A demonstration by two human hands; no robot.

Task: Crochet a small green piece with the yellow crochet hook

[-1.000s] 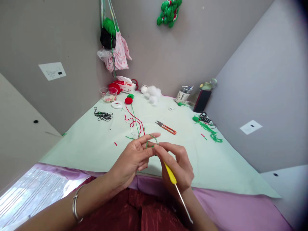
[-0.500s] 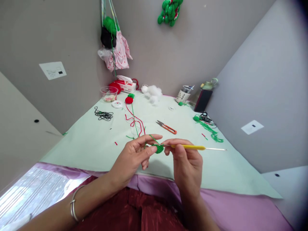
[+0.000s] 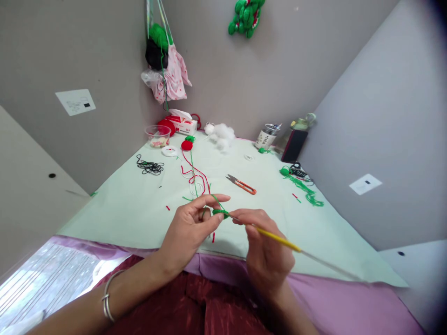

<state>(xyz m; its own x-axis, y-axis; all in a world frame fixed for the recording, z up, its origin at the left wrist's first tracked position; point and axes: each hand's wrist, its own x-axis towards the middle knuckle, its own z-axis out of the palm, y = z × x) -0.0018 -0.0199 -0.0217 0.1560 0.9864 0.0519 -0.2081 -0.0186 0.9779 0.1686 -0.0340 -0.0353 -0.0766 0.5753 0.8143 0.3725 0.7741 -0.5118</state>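
Note:
My left hand [image 3: 193, 228] pinches a small green crochet piece [image 3: 220, 213] between thumb and fingers, its index finger stretched out with green yarn [image 3: 217, 201] running over it. My right hand [image 3: 267, 251] is closed round a crochet hook [image 3: 279, 239] with a yellow handle. The hook's tip meets the edge of the green piece; its other metal end points down to the right. From the left hand, green yarn leads back toward a small green ball [image 3: 190, 138] beside a red ball [image 3: 186, 145].
Orange thread snips [image 3: 241, 184] lie just beyond my hands. Black cord [image 3: 150, 165], a plastic tub [image 3: 158, 136] and a tissue box [image 3: 185, 125] are at left; white stuffing [image 3: 223, 136] at the back; a can [image 3: 267, 136], phone [image 3: 295, 145] and green strands [image 3: 312, 194] at right.
The crochet hook has tilted, its far end swinging downward. My right hand has turned and shifted slightly left, and the green piece now appears more edge-on.

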